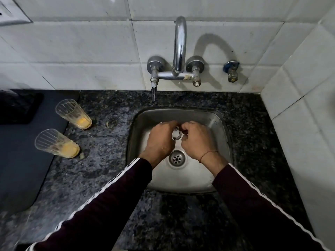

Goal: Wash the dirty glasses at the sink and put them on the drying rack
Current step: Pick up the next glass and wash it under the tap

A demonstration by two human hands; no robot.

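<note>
Two dirty ribbed glasses stand on the counter left of the sink, each with yellow residue at the bottom: the far glass (73, 114) and the near glass (56, 143). My left hand (160, 140) and my right hand (196, 139) are close together over the steel sink (220, 134), fingers curled, just under the end of the tap's spout (176, 135). The backs of the hands hide whatever is between the fingers. No glass shows in either hand.
A chrome wall tap (179, 51) with two valves arches over the sink, and a small blue-handled valve (231, 69) sits to its right. A dark mat (20, 160) and a black tray (18, 107) lie at the left. The drain (177, 158) is below my hands. The speckled counter (101, 160) is wet.
</note>
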